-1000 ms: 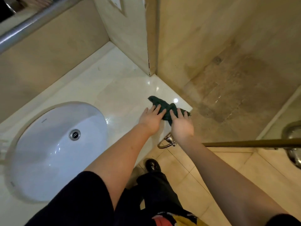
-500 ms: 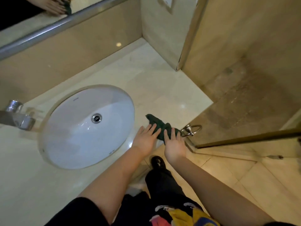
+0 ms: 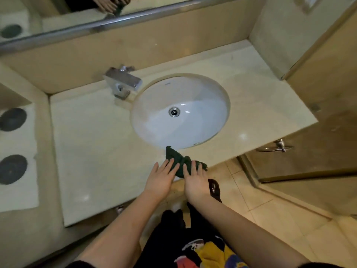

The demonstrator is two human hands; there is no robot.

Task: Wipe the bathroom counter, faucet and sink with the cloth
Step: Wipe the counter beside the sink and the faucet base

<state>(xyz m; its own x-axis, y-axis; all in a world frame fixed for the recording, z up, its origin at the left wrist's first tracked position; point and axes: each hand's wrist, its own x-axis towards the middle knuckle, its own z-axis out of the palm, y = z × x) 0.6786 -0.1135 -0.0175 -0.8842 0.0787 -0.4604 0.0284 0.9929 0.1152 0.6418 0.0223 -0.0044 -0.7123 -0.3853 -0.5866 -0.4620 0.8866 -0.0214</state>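
Note:
A crumpled dark green cloth (image 3: 176, 157) lies on the cream counter (image 3: 92, 144) at its front edge, just below the rim of the white oval sink (image 3: 180, 111). My left hand (image 3: 161, 178) and my right hand (image 3: 195, 181) lie side by side with straight fingers pressing the near part of the cloth flat onto the counter. The square chrome faucet (image 3: 122, 84) stands behind the sink to the left, untouched.
A mirror with a metal rail (image 3: 119, 18) runs along the back wall. A white towel with dark round spots (image 3: 17, 151) lies on a ledge at the left. A glass door with a chrome towel ring (image 3: 278, 147) stands to the right of the counter.
Both hands have slid the cloth leftward along the counter's front edge, from the right corner to a spot below the sink. The view has swung left, bringing the faucet into sight.

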